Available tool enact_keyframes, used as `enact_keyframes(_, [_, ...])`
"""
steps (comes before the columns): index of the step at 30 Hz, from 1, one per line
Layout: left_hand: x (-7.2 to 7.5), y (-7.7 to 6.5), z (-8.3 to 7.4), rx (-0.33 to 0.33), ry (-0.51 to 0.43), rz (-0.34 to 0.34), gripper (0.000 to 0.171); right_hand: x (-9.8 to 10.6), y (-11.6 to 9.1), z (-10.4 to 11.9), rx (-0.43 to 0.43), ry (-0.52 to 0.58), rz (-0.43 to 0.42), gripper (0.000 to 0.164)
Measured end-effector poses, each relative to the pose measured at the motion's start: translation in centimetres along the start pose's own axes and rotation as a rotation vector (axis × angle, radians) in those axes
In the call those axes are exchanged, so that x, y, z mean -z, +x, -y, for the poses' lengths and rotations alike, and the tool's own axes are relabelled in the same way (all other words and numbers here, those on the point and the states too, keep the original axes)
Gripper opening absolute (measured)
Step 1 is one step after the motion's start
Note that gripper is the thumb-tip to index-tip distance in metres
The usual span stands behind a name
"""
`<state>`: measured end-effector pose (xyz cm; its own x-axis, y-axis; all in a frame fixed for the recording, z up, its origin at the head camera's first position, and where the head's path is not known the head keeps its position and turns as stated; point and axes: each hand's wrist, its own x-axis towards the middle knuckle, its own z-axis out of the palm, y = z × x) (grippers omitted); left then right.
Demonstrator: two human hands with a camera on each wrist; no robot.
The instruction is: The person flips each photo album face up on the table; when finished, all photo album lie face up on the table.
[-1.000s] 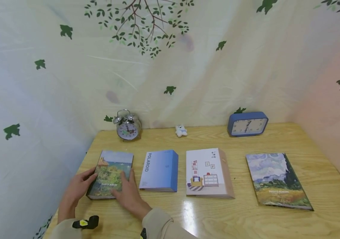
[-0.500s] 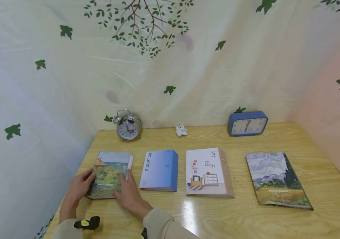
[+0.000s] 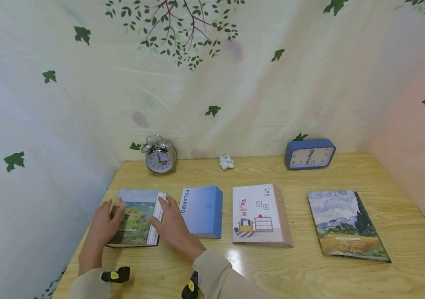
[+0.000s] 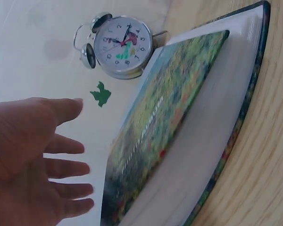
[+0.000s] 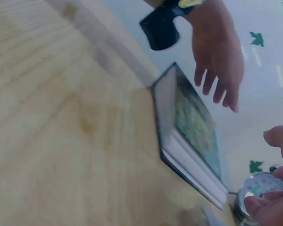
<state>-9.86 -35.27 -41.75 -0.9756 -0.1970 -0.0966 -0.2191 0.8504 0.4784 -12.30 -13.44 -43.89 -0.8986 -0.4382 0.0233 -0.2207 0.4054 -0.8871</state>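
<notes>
A photo album (image 3: 138,211) with a painted seaside garden on its cover lies at the table's left end. Its front cover sits shifted left, so a strip of white pages (image 4: 203,122) shows along the right side. My left hand (image 3: 102,224) hovers at the album's left edge; the left wrist view shows its fingers (image 4: 68,168) spread, apart from the cover. On the album's other side, my right hand (image 3: 175,228) is held with fingers loosely bent and nothing in them. It overlaps the blue POLAROID album (image 3: 205,211) in the head view.
To the right lie a white album (image 3: 253,216) with a drawn room and another painted photo album (image 3: 347,224). Along the back stand a silver alarm clock (image 3: 159,161), a small white bear figure (image 3: 226,162) and a blue clock (image 3: 310,155). A patterned curtain hangs behind.
The album's front cover has shifted left, exposing pages at its right side. Both hands have come off the album, the right one moving to the right.
</notes>
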Motion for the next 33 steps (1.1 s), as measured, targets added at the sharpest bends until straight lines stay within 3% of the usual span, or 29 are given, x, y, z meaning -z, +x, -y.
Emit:
enact_keyframes(5, [-0.2,-0.2,-1.9,-0.059,-0.087,-0.186,0.062,2.5,0.5,-0.7,0.022,-0.012,-0.118,0.059])
enact_keyframes(8, [-0.5,-0.2,-3.3,-0.081,-0.13,-0.214,0.059,3.8,0.7,-1.4,0.03,-0.044,-0.197,0.057])
enact_keyframes(15, [-2.5,-0.1,-6.2,-0.15,-0.182,-0.139,0.052,5.9,0.5,-3.1,-0.019,-0.081,-0.301,0.058])
enact_keyframes(21, [-5.2,0.1,-8.1,-0.171,-0.266,-0.011,0.049,6.9,-0.4,-4.6,-0.1,-0.128,-0.284,0.068])
enact_keyframes(26, [-7.6,0.1,-9.5,-0.173,-0.268,0.069,0.051,7.3,-1.1,-5.4,-0.092,-0.164,-0.319,0.07])
enact_keyframes(33, [-10.4,1.0,-10.9,-0.198,-0.282,0.082,0.052,7.6,-2.2,-6.6,-0.146,-0.162,-0.301,0.074])
